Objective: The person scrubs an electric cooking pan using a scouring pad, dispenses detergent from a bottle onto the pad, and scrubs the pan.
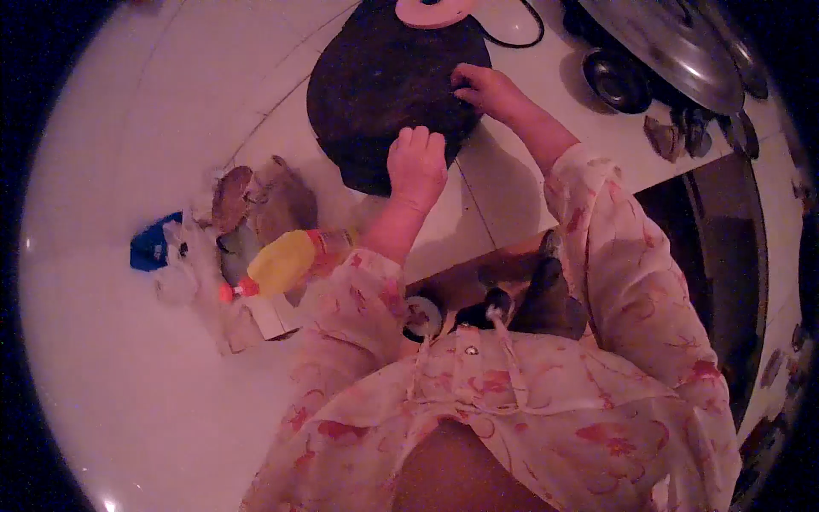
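A dark, flat, rounded thing lies on the floor in front of me, its kind too dim to tell. My left hand is closed over its near right part, knuckles up, and what the fingers hold is hidden. At its right edge my right hand has curled fingers against the dark surface; I cannot make out what is pinched there. A pale pink round disc rests on its far end. From behind it a thin black cord loops out to the right.
Left of my arm are a yellow bottle with a red cap, brownish crumpled bags and a blue packet. At the upper right stand a large metal lid and a dark bowl. A dark mat lies to the right.
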The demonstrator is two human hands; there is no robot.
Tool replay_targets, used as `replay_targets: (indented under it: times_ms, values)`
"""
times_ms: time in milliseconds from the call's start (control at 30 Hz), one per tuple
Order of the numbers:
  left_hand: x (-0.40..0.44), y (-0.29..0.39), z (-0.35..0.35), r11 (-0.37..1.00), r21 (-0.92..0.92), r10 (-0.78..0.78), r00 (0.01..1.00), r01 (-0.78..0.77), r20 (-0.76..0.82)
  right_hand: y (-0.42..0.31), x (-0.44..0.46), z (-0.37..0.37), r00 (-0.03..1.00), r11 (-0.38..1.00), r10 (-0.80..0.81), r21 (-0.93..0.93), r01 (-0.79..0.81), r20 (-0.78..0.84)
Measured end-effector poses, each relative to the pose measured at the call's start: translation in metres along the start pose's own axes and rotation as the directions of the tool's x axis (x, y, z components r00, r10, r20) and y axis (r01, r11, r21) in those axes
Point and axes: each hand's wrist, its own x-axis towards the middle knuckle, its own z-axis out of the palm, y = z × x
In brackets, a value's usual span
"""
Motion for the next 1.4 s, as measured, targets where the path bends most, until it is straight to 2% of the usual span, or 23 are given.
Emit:
replay_targets:
  times_ms: [133,200,233,333,467,533,567,633,667,733,833,967,1033,1133,1267,1333,1400]
  values:
    - [-0.023,-0.016,-0.014,0.992,0.116,-0.057,0.998,0.057,-0.003,-0.008,-0.004,-0.005,0.997,0.997,0.065,0.048,-0.067,0.040]
    - [-0.028,-0.024,-0.019,0.999,0.036,-0.039,0.996,0.041,-0.079,0.000,0.000,0.001,1.000,0.997,0.026,0.073,-0.027,0.010]
    - [-0.027,-0.021,-0.022,0.998,0.041,-0.044,0.998,0.045,-0.037,0.004,0.002,0.004,0.999,0.996,-0.028,0.084,0.029,-0.014]
    - [-0.004,-0.011,-0.015,0.999,0.030,0.026,0.997,-0.028,0.073,0.009,0.003,0.007,0.999,0.998,-0.039,0.049,0.040,-0.026]
    - [0.010,-0.006,-0.003,0.998,-0.058,-0.017,0.999,0.018,0.029,-0.001,0.006,0.000,0.999,0.999,0.037,0.006,-0.037,0.026]
    - [-0.009,-0.014,-0.009,0.973,0.209,-0.125,0.987,0.101,0.103,-0.005,0.002,-0.001,0.998,0.999,0.047,-0.020,-0.047,0.037]
    - [-0.014,-0.018,-0.016,0.972,0.212,-0.123,0.987,0.099,0.102,-0.004,0.002,-0.001,0.998,0.999,0.045,-0.019,-0.044,0.034]
    - [-0.022,-0.024,-0.028,0.995,0.061,-0.063,0.986,0.074,-0.156,-0.003,0.000,-0.001,1.000,0.999,-0.012,0.052,0.013,-0.010]
    - [-0.018,-0.025,-0.026,0.996,0.059,-0.061,0.987,0.071,-0.152,-0.002,0.001,-0.001,1.000,0.999,-0.008,0.054,0.008,-0.011]
    - [-0.006,-0.022,-0.021,0.996,0.051,0.070,0.997,-0.068,-0.037,-0.002,0.003,0.002,1.000,0.998,-0.011,0.056,0.011,-0.012]
    - [0.019,-0.008,-0.004,1.000,0.000,0.006,0.999,-0.006,0.034,-0.002,0.002,0.004,0.995,0.994,-0.069,0.081,0.075,-0.068]
    - [-0.008,-0.011,-0.013,0.995,0.089,-0.035,0.999,0.035,-0.010,-0.007,-0.002,0.000,0.999,0.998,-0.029,0.058,0.032,-0.045]
    - [-0.019,-0.020,-0.018,0.998,0.039,-0.052,0.991,0.057,-0.125,-0.006,0.000,0.000,0.998,0.994,-0.036,0.098,0.041,-0.053]
    - [-0.008,-0.014,-0.017,0.999,0.019,0.030,0.999,-0.029,-0.019,-0.008,0.000,0.001,0.999,0.992,-0.004,0.124,0.009,-0.043]
    - [0.019,0.002,0.000,0.999,-0.008,-0.032,0.999,0.032,-0.005,-0.006,0.001,0.003,0.999,0.997,0.009,0.070,-0.007,-0.034]
    - [0.014,0.000,0.001,0.995,0.094,-0.009,0.998,0.015,-0.057,-0.006,0.001,0.004,0.998,0.996,0.010,0.089,-0.005,-0.057]
    - [-0.007,-0.010,-0.007,0.993,0.109,-0.034,0.998,0.040,-0.058,-0.004,0.002,0.007,0.998,0.996,-0.005,0.091,0.012,-0.068]
